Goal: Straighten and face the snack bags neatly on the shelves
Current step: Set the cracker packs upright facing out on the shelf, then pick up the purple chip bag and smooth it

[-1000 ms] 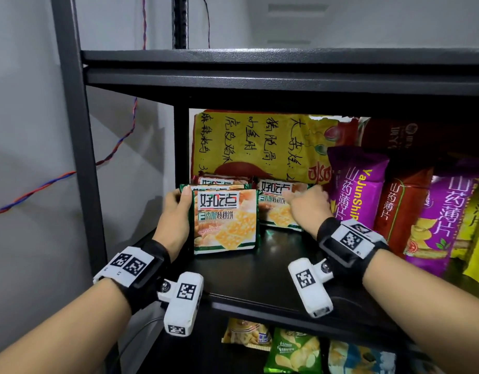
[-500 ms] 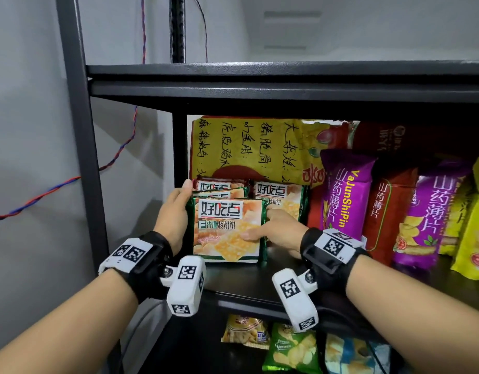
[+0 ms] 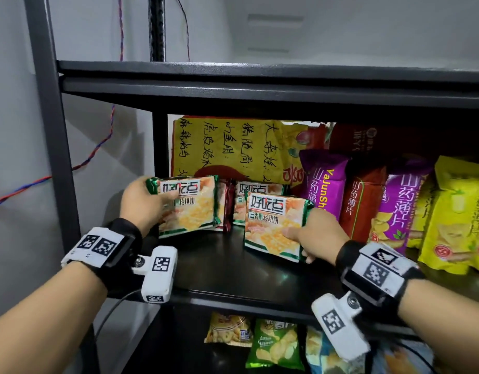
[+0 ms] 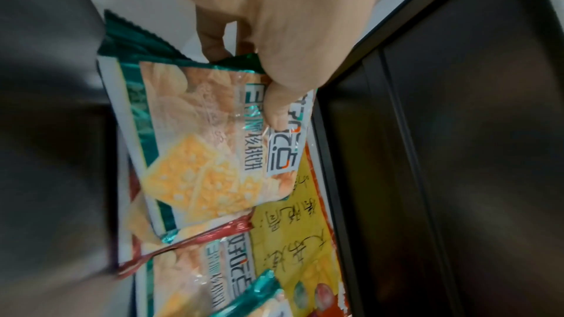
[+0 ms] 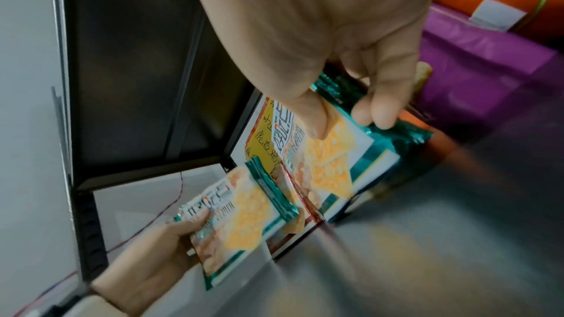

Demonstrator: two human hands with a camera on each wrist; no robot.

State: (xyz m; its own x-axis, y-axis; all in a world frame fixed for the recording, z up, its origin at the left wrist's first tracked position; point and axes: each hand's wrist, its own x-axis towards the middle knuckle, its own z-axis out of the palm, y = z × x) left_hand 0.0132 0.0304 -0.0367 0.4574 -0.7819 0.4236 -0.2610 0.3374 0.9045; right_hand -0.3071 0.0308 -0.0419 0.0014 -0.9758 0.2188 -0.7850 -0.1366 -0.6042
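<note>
Two green-edged cracker bags are held upright above the black shelf [image 3: 222, 268]. My left hand [image 3: 154, 195] grips the left cracker bag [image 3: 191, 209] by its top left corner, thumb on the front; the left wrist view shows this left hand [image 4: 244, 76] pinching the bag [image 4: 198, 153]. My right hand [image 3: 300, 241] holds the right cracker bag [image 3: 273, 225] by its right edge, thumb on the front. In the right wrist view the right hand [image 5: 345, 115] pinches that bag [image 5: 329, 160]. A red-edged bag [image 3: 227, 206] and another green bag [image 3: 260, 193] stand behind.
A big yellow bag with handwriting [image 3: 227, 149] leans against the back. Purple [image 3: 324, 187], red [image 3: 365, 198] and yellow [image 3: 457, 217] chip bags stand in a row to the right. The shelf post [image 3: 52, 147] is at left. More bags [image 3: 273, 344] lie on the lower shelf.
The right hand took the front cracker bag and carried it to the right. The left hand now grips the bag behind it by its top corner, raised slightly.
</note>
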